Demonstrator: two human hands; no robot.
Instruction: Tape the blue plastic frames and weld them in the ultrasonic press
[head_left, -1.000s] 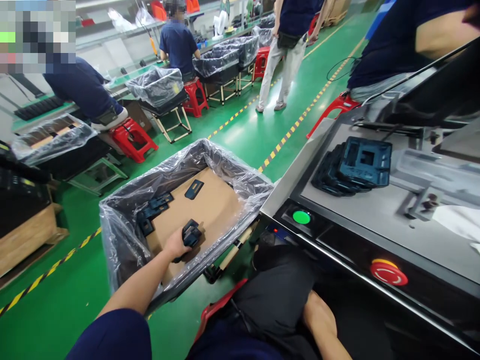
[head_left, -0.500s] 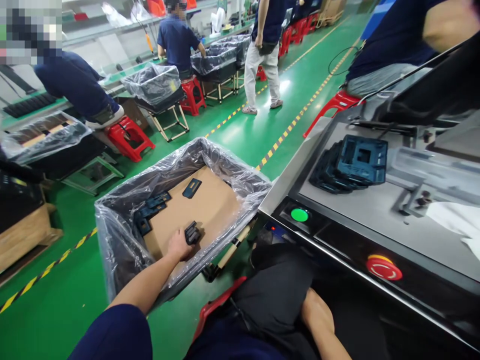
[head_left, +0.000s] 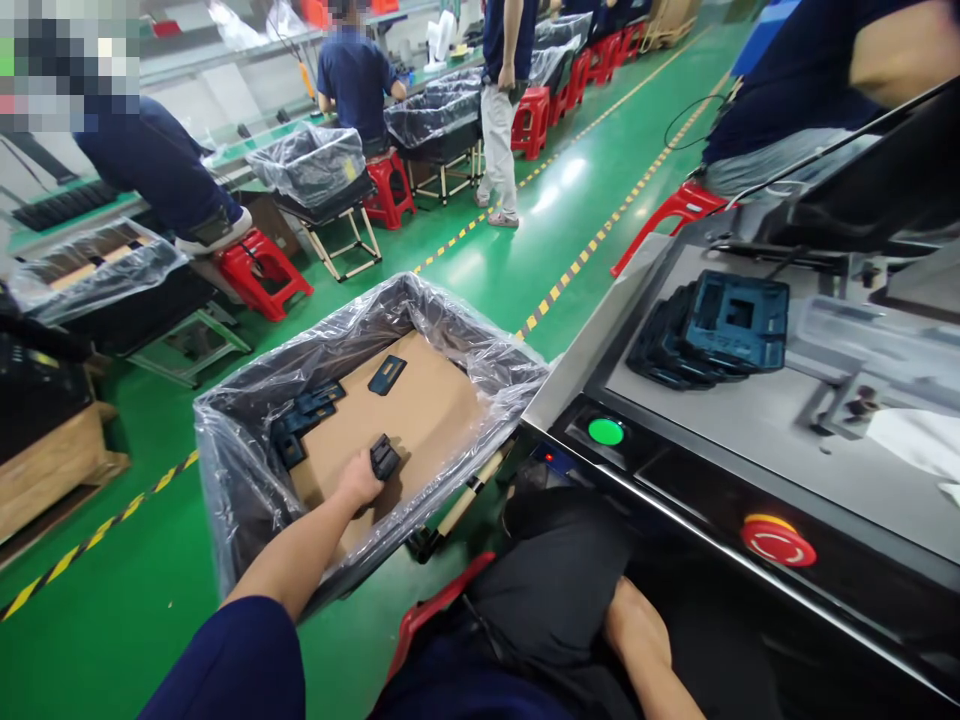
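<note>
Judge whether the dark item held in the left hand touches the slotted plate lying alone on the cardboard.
Apart: the head view shows bare cardboard between the item in the left hand and the slotted plate.

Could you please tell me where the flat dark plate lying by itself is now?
In the head view, left of centre, the flat dark plate lies on the cardboard inside the plastic-lined bin, beyond the left hand.
</note>
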